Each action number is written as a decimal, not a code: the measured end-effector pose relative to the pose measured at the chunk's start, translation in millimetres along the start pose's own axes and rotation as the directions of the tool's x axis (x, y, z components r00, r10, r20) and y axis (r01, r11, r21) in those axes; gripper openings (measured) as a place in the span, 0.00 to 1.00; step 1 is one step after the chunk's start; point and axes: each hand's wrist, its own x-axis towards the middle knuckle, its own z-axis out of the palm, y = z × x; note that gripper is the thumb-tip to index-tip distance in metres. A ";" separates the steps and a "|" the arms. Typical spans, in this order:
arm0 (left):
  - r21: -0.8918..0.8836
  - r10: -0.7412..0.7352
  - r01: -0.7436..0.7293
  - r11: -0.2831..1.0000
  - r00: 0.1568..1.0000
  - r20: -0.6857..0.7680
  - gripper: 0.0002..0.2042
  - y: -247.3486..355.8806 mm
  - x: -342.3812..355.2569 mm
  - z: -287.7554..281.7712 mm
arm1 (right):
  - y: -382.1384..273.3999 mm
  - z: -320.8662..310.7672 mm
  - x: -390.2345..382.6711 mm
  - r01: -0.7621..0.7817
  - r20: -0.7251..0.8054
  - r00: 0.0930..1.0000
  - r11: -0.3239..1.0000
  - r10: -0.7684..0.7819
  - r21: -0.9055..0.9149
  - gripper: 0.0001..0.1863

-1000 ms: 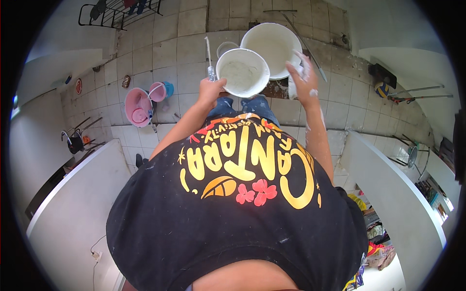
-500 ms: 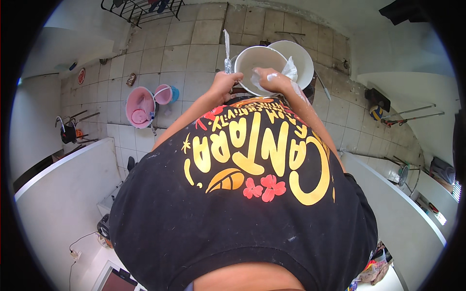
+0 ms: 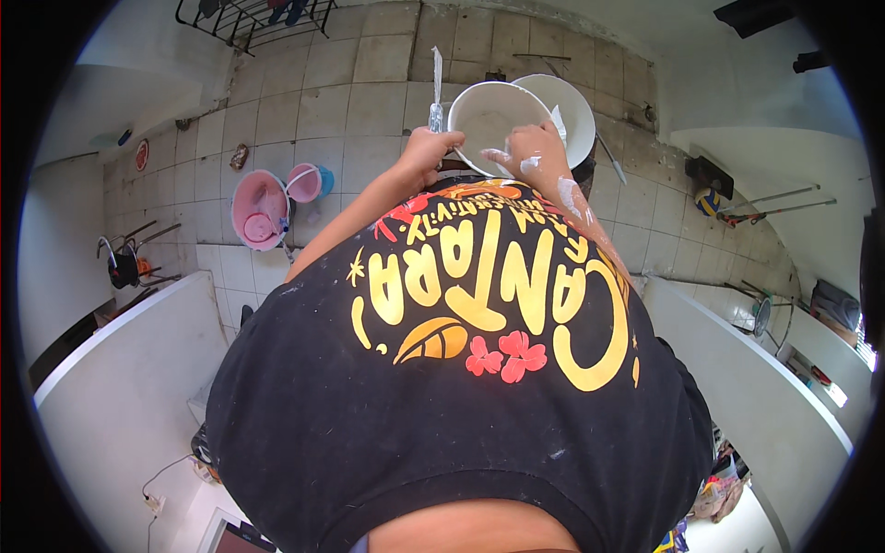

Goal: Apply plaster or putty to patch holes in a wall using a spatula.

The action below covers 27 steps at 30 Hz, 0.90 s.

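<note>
My left hand (image 3: 431,153) is wrapped round the handle of a putty knife (image 3: 436,88), its narrow blade upright and coated in white. The thumb of that hand lies against the near left rim of a white bucket (image 3: 472,97). White residue lines the inside of the bucket. My right hand (image 3: 537,152), smeared with white paste along with its wrist, is closed over the bucket's right side. Beyond its knuckles sticks out a thin white flat piece (image 3: 559,123); the rest is hidden by the hand. Behind stands a second white bucket (image 3: 576,111).
Left on the tiled floor (image 3: 323,120) are a pink tub (image 3: 247,198) and a small pink pail (image 3: 302,182) beside a blue one. A stick (image 3: 611,159) leans by the second bucket. A ball (image 3: 708,202) and poles lie right. Low white walls (image 3: 120,341) flank me.
My right hand has come up and right, out of the bucket's mouth to its rim, and the white flat piece has turned with it. My left hand keeps its hold on the putty knife.
</note>
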 end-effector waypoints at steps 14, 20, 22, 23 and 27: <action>0.037 0.107 -0.110 0.993 0.991 0.083 0.12 16.7 -6.3 9.3 | 20.1 30.9 -40.9 -0.131 -0.632 0.659 0.890 0.408 0.438 0.46; -0.003 0.101 -0.102 0.995 0.990 0.097 0.09 21.7 -12.2 14.7 | 42.0 83.8 -33.5 -0.066 -0.023 0.688 0.094 0.725 0.993 0.58; 0.024 0.105 -0.108 0.994 0.990 0.094 0.09 21.9 -12.6 14.9 | 38.3 89.4 -33.6 0.001 0.209 0.778 -0.334 0.592 0.942 0.59; 0.026 0.101 -0.104 0.994 0.991 0.090 0.09 21.5 -12.8 14.5 | 33.8 89.8 -34.2 0.028 0.235 0.800 -0.425 0.552 0.905 0.57; 0.087 0.101 -0.106 0.990 0.993 0.067 0.10 27.3 -19.1 17.6 | 43.2 104.9 -32.9 0.083 0.193 0.835 -0.465 0.516 0.882 0.46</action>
